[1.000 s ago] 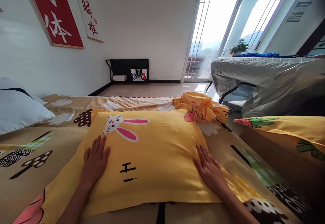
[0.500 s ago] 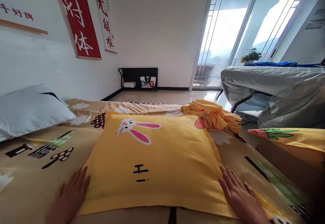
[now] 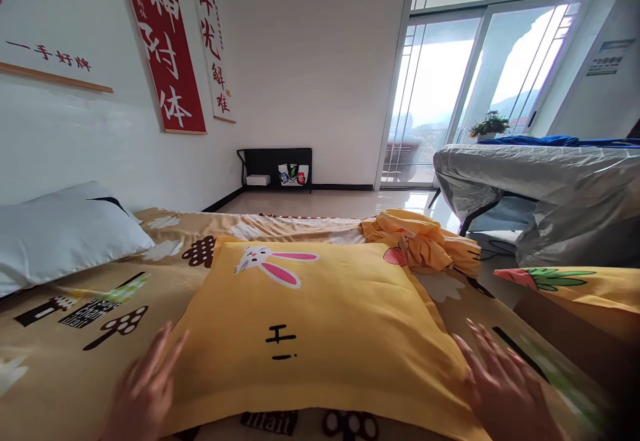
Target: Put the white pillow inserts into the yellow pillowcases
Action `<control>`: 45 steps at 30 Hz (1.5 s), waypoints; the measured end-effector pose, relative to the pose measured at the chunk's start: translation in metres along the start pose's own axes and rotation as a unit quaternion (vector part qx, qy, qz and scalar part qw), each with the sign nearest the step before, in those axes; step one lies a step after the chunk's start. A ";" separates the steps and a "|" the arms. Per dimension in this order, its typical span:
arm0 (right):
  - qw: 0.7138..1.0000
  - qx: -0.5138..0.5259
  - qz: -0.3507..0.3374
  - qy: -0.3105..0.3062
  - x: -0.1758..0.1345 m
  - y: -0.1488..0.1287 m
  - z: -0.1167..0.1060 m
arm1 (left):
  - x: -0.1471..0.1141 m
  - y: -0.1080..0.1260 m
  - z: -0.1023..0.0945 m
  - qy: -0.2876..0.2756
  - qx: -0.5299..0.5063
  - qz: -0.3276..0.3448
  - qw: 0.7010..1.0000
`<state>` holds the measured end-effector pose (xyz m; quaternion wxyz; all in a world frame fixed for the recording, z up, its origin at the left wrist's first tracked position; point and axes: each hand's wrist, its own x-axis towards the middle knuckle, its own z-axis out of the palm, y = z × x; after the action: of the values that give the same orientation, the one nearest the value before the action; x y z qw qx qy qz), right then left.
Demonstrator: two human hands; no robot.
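A yellow pillow [image 3: 340, 334] with a rabbit face, a carrot and the word "Hi" lies flat on the patterned bed sheet [image 3: 45, 361]. At its near left edge is my left hand [image 3: 145, 388], fingers stretched out and apart, slightly blurred. By the near right edge, my right hand [image 3: 505, 381] has its fingers extended and spread, close to the pillow's border. Neither hand grips the cloth. Whether the palms touch the pillow I cannot tell.
A white pillow [image 3: 65, 234] lies at the left. Crumpled yellow cloth [image 3: 420, 238] sits beyond the yellow pillow; another yellow piece [image 3: 600, 286] is at the right. A plastic-covered table [image 3: 540, 168] stands near the window. A black stand [image 3: 270, 161] is by the far wall.
Both hands have lifted a little from the pillow's sides, the right one moving outward. The near edge of the pillow has shifted slightly, uncovering more printed sheet. The view has tilted up.
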<state>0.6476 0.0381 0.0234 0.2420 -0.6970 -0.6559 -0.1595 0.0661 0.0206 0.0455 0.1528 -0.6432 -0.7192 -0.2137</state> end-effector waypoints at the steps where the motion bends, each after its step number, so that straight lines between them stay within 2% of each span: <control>1: 0.999 0.008 -0.031 0.036 0.025 -0.030 -0.015 | 0.019 0.031 -0.010 0.017 -0.013 0.061 0.998; 3: 0.993 0.038 -0.096 0.055 0.071 -0.097 -0.037 | 0.061 0.103 -0.028 0.036 -0.034 0.165 0.985; 4: 0.990 0.055 -0.120 0.053 0.090 -0.130 -0.043 | 0.082 0.139 -0.033 0.026 -0.049 0.209 0.976; 6: 0.984 0.083 -0.152 0.032 0.115 -0.186 -0.040 | 0.116 0.201 -0.032 0.005 -0.083 0.238 0.968; 8: 0.984 0.102 -0.144 -0.016 0.123 -0.222 -0.021 | 0.135 0.241 -0.013 -0.022 -0.112 0.221 0.969; 10: 0.984 0.109 -0.129 -0.059 0.118 -0.236 0.007 | 0.138 0.258 0.018 -0.051 -0.118 0.193 0.973; 13: 0.984 0.100 -0.132 -0.069 0.096 -0.227 0.041 | 0.127 0.259 0.061 -0.045 -0.102 0.176 0.978; 15: 0.986 0.089 -0.129 -0.052 0.084 -0.212 0.050 | 0.119 0.257 0.074 -0.018 -0.095 0.179 0.979; 18: 0.992 0.062 -0.102 -0.041 0.072 -0.180 0.048 | 0.118 0.258 0.075 -0.001 -0.098 0.185 0.978; 21: 0.997 0.019 -0.055 -0.054 0.053 -0.138 0.045 | 0.121 0.261 0.071 -0.006 -0.118 0.182 0.976; 26: 0.994 -0.063 0.050 -0.078 -0.020 -0.047 0.053 | 0.121 0.262 0.070 -0.019 -0.140 0.176 0.974; 29: 0.990 -0.103 0.031 -0.088 -0.059 0.000 0.052 | 0.118 0.263 0.067 -0.021 -0.144 0.169 0.975; 31: 0.986 -0.129 0.045 -0.099 -0.063 0.012 0.041 | 0.117 0.265 0.064 -0.016 -0.144 0.165 0.976; 32: 0.983 -0.140 0.058 -0.101 -0.056 0.008 0.033 | 0.116 0.266 0.063 -0.012 -0.143 0.163 0.976; 34: 0.984 -0.141 0.060 -0.092 -0.029 -0.020 0.013 | 0.115 0.267 0.061 -0.005 -0.143 0.160 0.977; 37: 0.998 -0.060 -0.020 -0.013 0.030 -0.104 -0.013 | 0.115 0.268 0.060 -0.002 -0.143 0.155 0.978; 39: 0.993 0.027 -0.112 -0.017 0.065 -0.165 -0.018 | 0.115 0.267 0.061 -0.002 -0.140 0.153 0.978; 40: 0.987 0.067 -0.144 -0.028 0.079 -0.191 -0.016 | 0.116 0.265 0.062 -0.003 -0.137 0.156 0.978; 42: 0.981 0.116 -0.144 -0.053 0.098 -0.226 -0.001 | 0.116 0.263 0.064 -0.007 -0.128 0.163 0.978; 45: 0.983 0.130 -0.103 -0.075 0.107 -0.239 0.034 | 0.116 0.259 0.069 -0.021 -0.117 0.173 0.978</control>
<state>0.4170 0.1513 0.0831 0.2628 -0.5986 -0.7554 -0.0437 0.3122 0.1764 0.0727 0.0960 -0.7757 -0.5702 -0.2528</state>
